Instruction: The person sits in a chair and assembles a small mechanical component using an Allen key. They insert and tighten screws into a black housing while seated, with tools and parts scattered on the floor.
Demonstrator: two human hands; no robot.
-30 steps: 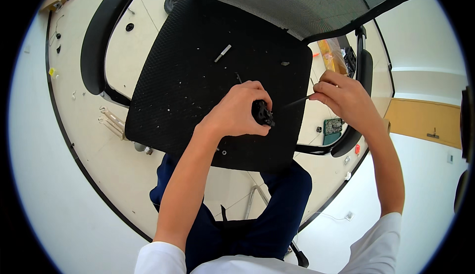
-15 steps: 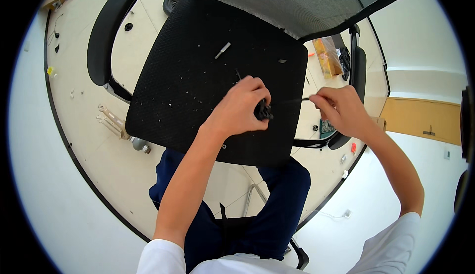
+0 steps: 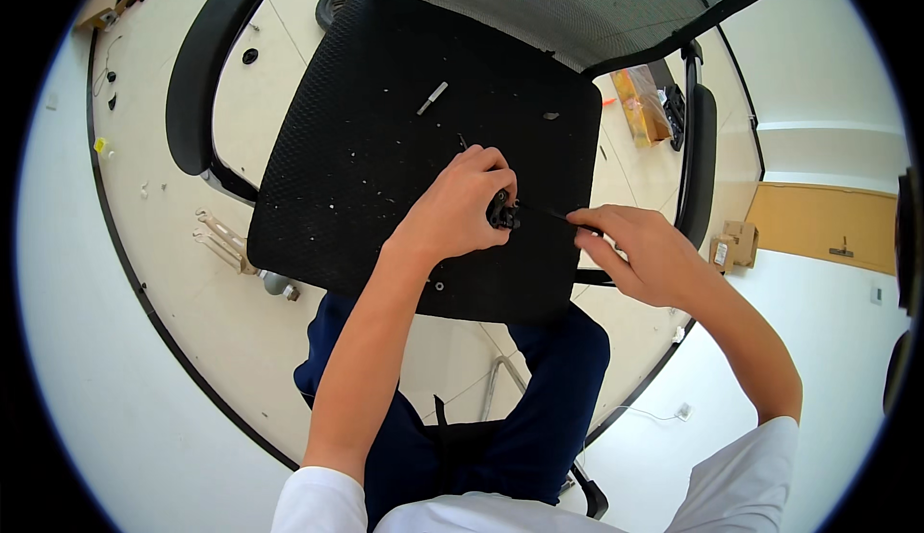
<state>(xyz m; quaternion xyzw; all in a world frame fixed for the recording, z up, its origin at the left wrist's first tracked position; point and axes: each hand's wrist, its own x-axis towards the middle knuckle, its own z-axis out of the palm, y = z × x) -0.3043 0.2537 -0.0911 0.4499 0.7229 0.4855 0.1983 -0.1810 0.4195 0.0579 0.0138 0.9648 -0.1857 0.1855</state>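
Above the black seat of an office chair [image 3: 332, 167], my left hand [image 3: 452, 206] is closed around a small black mechanical part [image 3: 501, 212], much of it hidden by the fingers. A thin dark rod pokes out past the fingertips on its far side. My right hand [image 3: 650, 254] pinches a slender dark rod-shaped tool [image 3: 551, 213], which points left at the black part. Whether its tip touches the part is too small to tell. On the seat beyond my left hand lies a small silver bit [image 3: 433, 98]. A small ring-shaped nut or washer [image 3: 439, 286] sits by the seat's near edge.
Armrests flank the seat, the left one [image 3: 207, 81] and the right one [image 3: 700, 167]; the mesh backrest [image 3: 510, 4] rises beyond. Light crumbs dot the seat. On the floor are a metal fork-like part [image 3: 226, 241], a wheel [image 3: 337, 2], an orange-yellow box [image 3: 637, 105] and cardboard boxes [image 3: 739, 244].
My right hand has moved left and slightly down, bringing the thin tool nearer the black part. My left hand has shifted slightly left, still holding the part.
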